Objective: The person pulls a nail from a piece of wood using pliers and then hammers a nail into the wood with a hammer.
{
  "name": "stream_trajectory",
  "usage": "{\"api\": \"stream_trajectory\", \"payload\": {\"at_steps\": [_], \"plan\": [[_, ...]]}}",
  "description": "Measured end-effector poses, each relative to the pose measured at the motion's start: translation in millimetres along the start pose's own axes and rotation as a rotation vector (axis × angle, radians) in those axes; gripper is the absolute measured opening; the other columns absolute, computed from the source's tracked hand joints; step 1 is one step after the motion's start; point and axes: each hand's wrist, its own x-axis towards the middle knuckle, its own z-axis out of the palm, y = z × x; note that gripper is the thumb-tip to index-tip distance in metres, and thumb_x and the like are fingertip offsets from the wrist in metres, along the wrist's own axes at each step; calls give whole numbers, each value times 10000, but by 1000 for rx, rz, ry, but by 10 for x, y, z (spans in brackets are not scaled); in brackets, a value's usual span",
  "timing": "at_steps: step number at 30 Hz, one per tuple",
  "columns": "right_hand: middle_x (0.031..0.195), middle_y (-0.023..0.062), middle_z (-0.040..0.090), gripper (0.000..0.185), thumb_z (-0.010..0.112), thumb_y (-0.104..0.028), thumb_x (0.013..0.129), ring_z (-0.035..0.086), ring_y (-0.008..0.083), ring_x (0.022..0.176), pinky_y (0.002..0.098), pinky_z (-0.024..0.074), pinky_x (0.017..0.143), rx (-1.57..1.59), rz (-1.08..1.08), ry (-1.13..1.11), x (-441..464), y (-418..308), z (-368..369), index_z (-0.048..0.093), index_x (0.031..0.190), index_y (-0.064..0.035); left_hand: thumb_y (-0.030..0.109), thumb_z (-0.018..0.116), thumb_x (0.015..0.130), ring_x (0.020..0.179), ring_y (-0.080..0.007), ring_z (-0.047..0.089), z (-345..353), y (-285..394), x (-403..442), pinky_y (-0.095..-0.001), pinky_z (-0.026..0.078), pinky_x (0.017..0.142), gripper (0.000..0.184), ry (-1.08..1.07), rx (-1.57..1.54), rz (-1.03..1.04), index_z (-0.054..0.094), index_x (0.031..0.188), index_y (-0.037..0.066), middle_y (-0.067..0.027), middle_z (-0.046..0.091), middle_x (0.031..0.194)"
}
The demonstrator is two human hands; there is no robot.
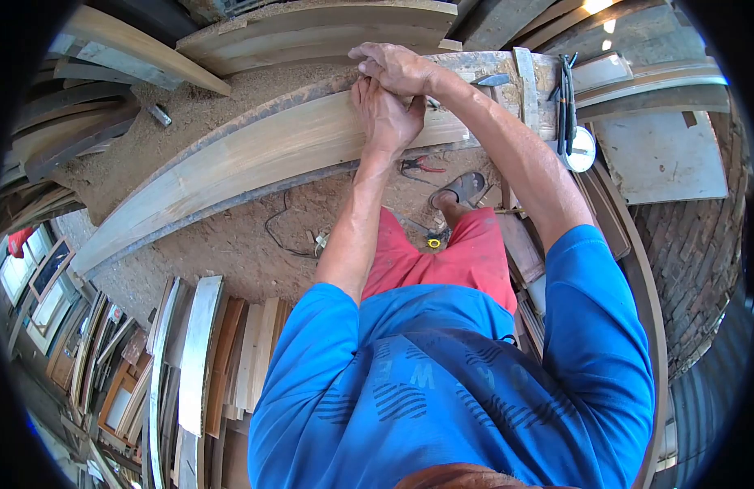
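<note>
A long pale wooden plank [230, 159] lies on a narrow bench in front of me. My left hand [387, 121] is over the plank near its right end, its fingers bent toward the far edge. My right hand [400, 72] crosses just beyond it, with its fingers curled and touching or nearly touching the left hand. Whatever is between the fingers of either hand is hidden. To the right, a tool with a dark metal head [491, 80] lies on the bench top [507, 65].
Red-handled pliers [422, 165] and a yellow tape measure [433, 242] lie below the bench, near my sandalled foot [462, 189]. A black cable [566, 106] hangs at the bench's right end by a white disc [581, 151]. Stacked boards [202, 350] stand at lower left.
</note>
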Motion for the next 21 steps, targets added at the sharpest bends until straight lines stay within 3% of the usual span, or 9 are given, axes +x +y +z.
{"api": "stream_trajectory", "payload": {"at_steps": [2,5,6,8,10,13,19,20,21], "plan": [[1438,236,635,450,536,-291,1087,556,405,1393,468,439,1177,-62,60,79,-150,-156,-93,586,1456,-39,246,842,760,1150,-424,568,52,-21,-35,-535,372,1030,488,81,19,70,704,1165,12,-223,664,1208],[1435,240,623,476,589,-290,1062,535,434,1384,502,424,1175,-208,13,451,-805,-319,-309,580,1442,-4,212,836,781,1152,-401,562,-69,217,-85,-529,368,979,333,89,-87,206,754,1084,99,-151,673,1209],[1412,246,628,488,616,-279,1047,537,445,1364,513,427,1163,-262,-6,569,-1089,-323,-389,573,1441,5,201,809,870,1075,-334,603,-87,236,-75,-478,395,919,157,86,-119,269,765,1011,149,-84,702,1110],[1312,261,641,502,677,-242,999,584,451,1249,522,445,1113,-340,261,616,-1644,-138,-339,575,1417,16,160,793,914,965,-304,638,-74,213,-113,-450,456,871,120,3,-277,225,741,1013,116,-84,709,1009],[1236,283,629,573,714,-228,960,598,447,1184,545,469,1051,-469,414,514,-2138,149,-181,529,1452,1,154,760,979,781,-279,695,-46,208,-176,-394,535,726,99,14,-374,216,720,1028,77,-82,713,873],[1211,301,618,613,691,-195,952,592,457,1167,559,486,1011,-509,628,380,-2528,368,155,469,1488,6,121,754,978,810,-295,731,0,213,-297,-393,566,712,94,14,-423,215,719,1038,58,-102,735,934],[1325,359,616,688,611,-75,951,616,513,1222,560,494,1036,-270,465,518,-2622,411,32,380,1597,-31,106,746,976,862,-311,759,2,310,-290,-393,587,754,98,-11,-346,137,745,1052,44,-123,765,954],[1317,361,641,681,596,-75,987,662,516,1166,554,520,1006,-133,527,453,-2599,270,-121,366,1627,-75,104,744,975,865,-314,760,9,322,-302,-394,589,760,101,1,-327,140,745,1053,39,-126,768,955],[1279,349,661,669,587,-94,1003,670,519,1122,565,529,977,-148,397,472,-2583,137,-247,362,1632,-89,101,742,974,868,-318,762,32,322,-299,-394,590,766,103,15,-310,147,746,1053,35,-128,770,956]]}}
